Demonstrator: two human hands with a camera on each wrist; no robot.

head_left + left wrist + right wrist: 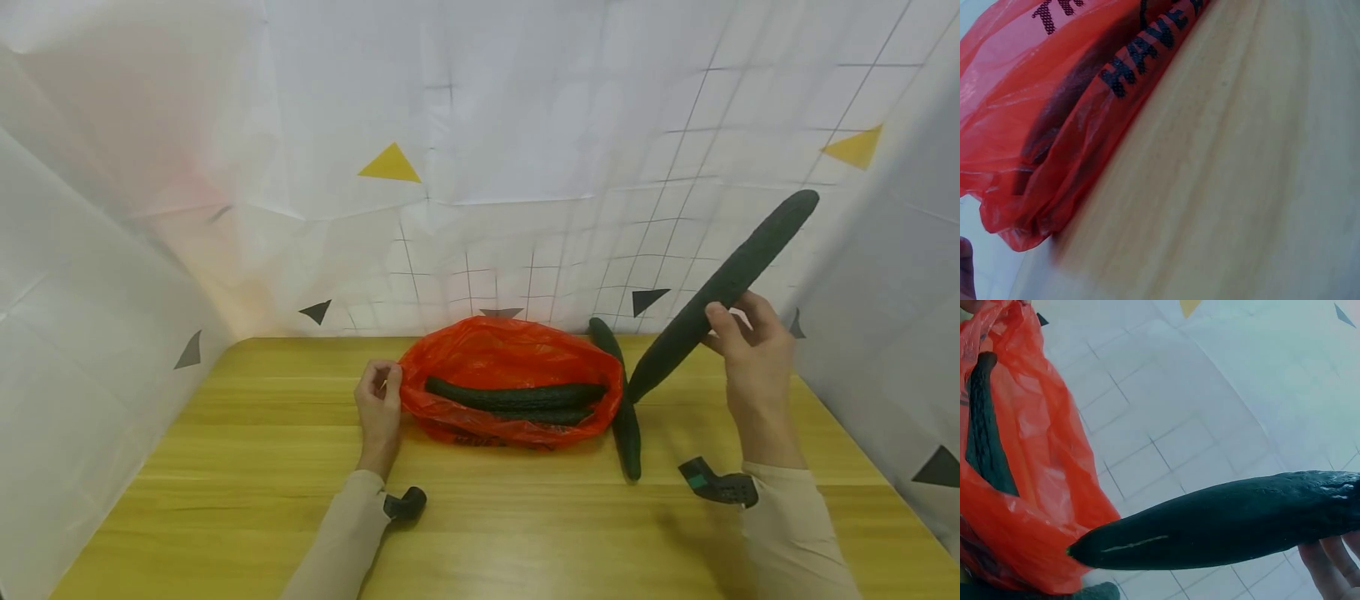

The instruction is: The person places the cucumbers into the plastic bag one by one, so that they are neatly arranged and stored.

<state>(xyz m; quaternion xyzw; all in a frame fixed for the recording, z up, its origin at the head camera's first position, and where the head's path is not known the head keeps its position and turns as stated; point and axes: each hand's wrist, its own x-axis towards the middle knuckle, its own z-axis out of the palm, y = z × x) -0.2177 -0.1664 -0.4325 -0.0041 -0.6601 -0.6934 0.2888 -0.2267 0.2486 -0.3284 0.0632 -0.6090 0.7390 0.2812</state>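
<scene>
A long dark green cucumber point(723, 292) is held tilted in my right hand point(753, 346), thumb on the near side and fingers behind. Its lower end reaches the right edge of a red plastic bag point(517, 333). My left hand point(381, 404) pinches the bag's left rim. The bag's mouth gapes toward me, and two cucumbers point(517, 395) lie inside it. Another cucumber point(628, 437) lies on the table just right of the bag, partly behind it. The left wrist view shows the bag's printed underside point(1085, 125); in the right wrist view the held cucumber point(1222, 522) crosses the foreground.
The wooden table point(525, 533) ends at a white sheet wall point(510, 125) with grid lines and yellow and black triangles. White side sheets point(67, 317) flank the table. A black wrist device point(720, 483) sits on the right sleeve, another point(405, 504) on the left.
</scene>
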